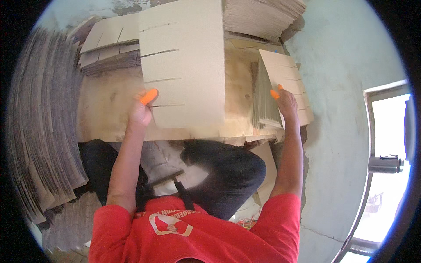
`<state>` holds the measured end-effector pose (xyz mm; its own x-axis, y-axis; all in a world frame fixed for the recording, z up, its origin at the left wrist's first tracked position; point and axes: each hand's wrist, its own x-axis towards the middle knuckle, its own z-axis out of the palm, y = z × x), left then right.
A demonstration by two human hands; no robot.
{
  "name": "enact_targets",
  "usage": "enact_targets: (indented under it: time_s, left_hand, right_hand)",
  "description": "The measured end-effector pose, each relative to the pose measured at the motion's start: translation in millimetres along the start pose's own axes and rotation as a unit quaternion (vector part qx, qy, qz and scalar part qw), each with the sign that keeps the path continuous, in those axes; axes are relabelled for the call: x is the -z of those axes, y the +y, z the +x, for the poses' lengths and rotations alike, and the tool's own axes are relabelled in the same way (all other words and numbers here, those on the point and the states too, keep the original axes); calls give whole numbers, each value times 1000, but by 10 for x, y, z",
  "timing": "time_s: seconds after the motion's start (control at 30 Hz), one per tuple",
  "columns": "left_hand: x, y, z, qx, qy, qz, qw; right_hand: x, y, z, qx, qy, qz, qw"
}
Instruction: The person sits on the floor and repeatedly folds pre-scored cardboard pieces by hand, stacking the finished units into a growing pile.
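Note:
A large tan cardboard sheet (199,74) with several slots along its left side is held up over the table. My left hand (142,109) grips its lower left edge, an orange finger cover on the thumb; the fingers behind the sheet are hidden. At the right, my right hand (287,104) is closed at the left edge of the top slotted sheet (289,72) on an upright-edged stack. Orange covers show on its thumb and one finger. Another pile of slotted sheets (109,37) lies at the far left of the table, partly behind the held sheet.
A tall stack of cardboard (46,118) stands close on my left. More cardboard (263,17) is piled at the back right. The wooden table (109,101) ends just before my knees. A pale wall (337,131) and a bright window (386,193) are on the right.

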<state>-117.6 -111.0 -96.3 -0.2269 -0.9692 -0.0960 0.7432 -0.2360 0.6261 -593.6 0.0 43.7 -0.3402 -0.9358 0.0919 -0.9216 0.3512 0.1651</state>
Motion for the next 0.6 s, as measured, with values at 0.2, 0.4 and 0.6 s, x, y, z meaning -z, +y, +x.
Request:
enact_targets:
  time_s: [0.2, 0.4, 0.6]
  left_hand:
    - [-468, 112, -75, -1, 12, 34, 999]
    - [-779, 460, 393, 61, -56, 352, 932]
    - [-703, 964, 1413, -314, -41, 741, 592]
  right_hand:
    - [652, -1245, -270, 25, -161, 701, 694]
    - [674, -1679, -351, -108, -65, 757, 642]
    - [638, -1810, -333, -156, 136, 712, 671]
